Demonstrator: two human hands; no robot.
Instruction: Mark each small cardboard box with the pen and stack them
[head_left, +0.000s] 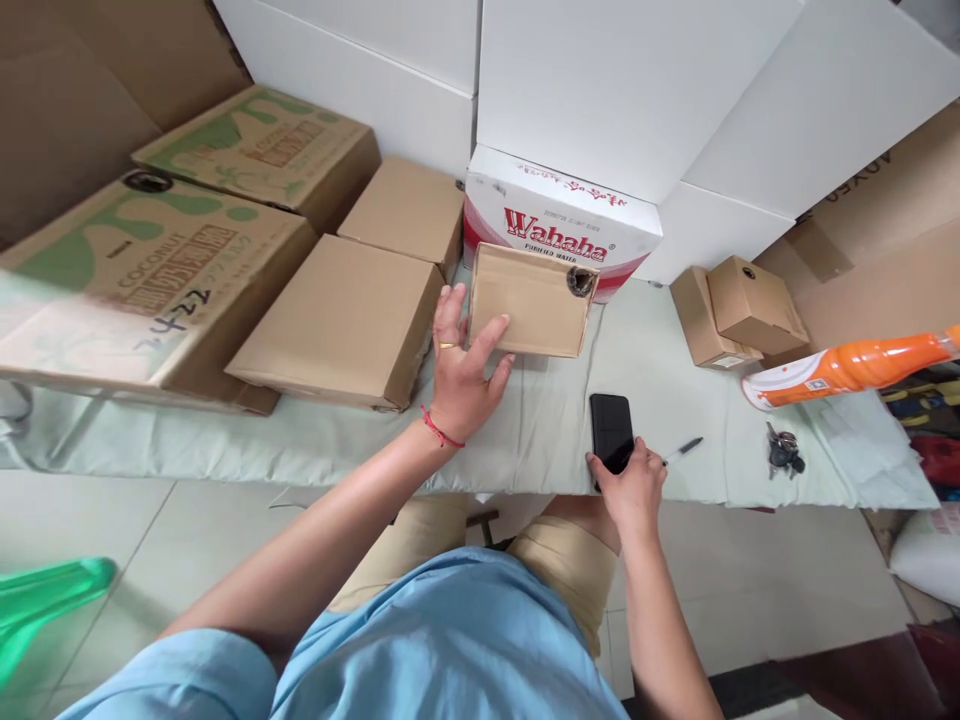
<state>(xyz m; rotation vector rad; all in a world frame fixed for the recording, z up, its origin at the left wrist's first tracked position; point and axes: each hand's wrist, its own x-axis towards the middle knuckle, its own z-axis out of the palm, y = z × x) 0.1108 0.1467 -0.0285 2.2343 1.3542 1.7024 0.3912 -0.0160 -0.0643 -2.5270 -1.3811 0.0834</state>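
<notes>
My left hand (466,385) is at the lower left corner of a small brown cardboard box (529,305). One finger lies over the box's face, and other fingers are along its left edge. A dark round hole shows in the box's upper right corner. Behind it stands a white and red Wahaha water carton (562,200). My right hand (634,485) grips the lower end of a black smartphone (611,430) near the table's front edge, thumb on the left side and fingers on the right. A pen (684,450) lies just right of that hand.
Printed coconut cartons (157,290) and plain brown boxes (341,320) fill the left side of the cloth-covered table (360,440). At right are small stacked boxes (754,305), an orange bottle (847,372) and keys (784,450). White panels (585,90) rise behind.
</notes>
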